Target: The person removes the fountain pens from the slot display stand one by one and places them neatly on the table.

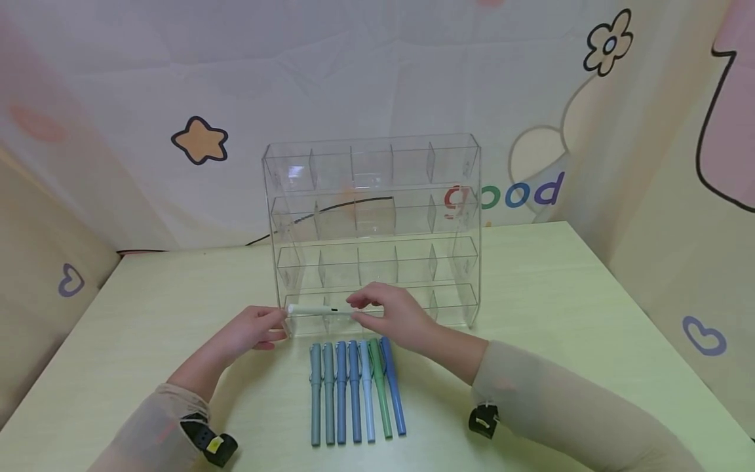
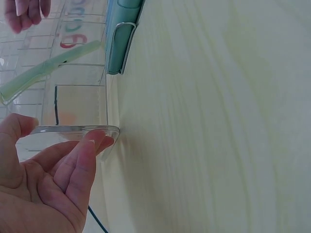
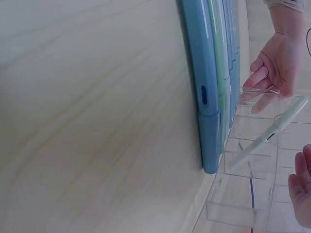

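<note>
A clear tiered rack (image 1: 478, 262) with small compartments stands upright on the table. My left hand (image 1: 256, 328) pinches the lower edge of its left side panel between thumb and fingers, as the left wrist view shows close up (image 2: 53, 179). One pale green pen (image 1: 309, 309) rests slanted across the lowest tier, toward the left. My right hand (image 1: 398, 314) hovers at the pen's right end, fingers loosely bent. In the right wrist view a gap shows between this pen (image 3: 286, 116) and the right fingers (image 3: 301, 179), which hold nothing.
In front of the rack lies a row of capped pens: teal pens (image 1: 316, 393), blue pens (image 1: 341, 393), a light blue pen (image 1: 367, 393) and a green pen (image 1: 380, 390). A printed cloth (image 1: 377, 78) hangs behind the table (image 1: 531, 282), and a dark cable (image 1: 141, 250) runs along its back edge.
</note>
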The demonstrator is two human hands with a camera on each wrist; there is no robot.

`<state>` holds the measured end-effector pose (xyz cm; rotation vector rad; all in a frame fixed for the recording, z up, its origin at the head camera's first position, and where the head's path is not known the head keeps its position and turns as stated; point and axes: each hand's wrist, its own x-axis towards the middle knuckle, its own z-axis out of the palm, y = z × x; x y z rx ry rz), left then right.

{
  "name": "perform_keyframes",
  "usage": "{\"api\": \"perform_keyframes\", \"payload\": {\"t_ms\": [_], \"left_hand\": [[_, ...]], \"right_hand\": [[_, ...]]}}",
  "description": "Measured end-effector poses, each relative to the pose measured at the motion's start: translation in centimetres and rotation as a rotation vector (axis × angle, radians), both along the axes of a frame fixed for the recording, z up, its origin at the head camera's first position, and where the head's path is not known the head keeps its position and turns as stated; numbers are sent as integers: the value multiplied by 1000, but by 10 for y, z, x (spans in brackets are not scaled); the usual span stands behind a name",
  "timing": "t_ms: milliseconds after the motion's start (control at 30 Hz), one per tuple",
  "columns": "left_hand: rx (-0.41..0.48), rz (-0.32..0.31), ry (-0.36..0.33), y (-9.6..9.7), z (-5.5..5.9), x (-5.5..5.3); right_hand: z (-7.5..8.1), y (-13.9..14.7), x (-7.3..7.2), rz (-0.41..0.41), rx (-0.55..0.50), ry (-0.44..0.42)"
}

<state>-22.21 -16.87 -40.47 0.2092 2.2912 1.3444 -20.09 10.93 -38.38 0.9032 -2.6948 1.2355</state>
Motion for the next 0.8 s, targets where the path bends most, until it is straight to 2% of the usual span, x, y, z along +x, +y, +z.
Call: {"api": "perform_keyframes", "payload": {"t_ms": [367, 667, 800], "left_hand": [[2, 5, 11, -1, -1, -1], [16, 2, 1, -1, 0, -1], [9, 6, -2, -2, 0, -1]], "right_hand": [[-1, -30, -12, 39, 32, -28], [-4, -45, -16, 53, 124, -12], [-5, -51, -18, 35, 180, -2]]}}
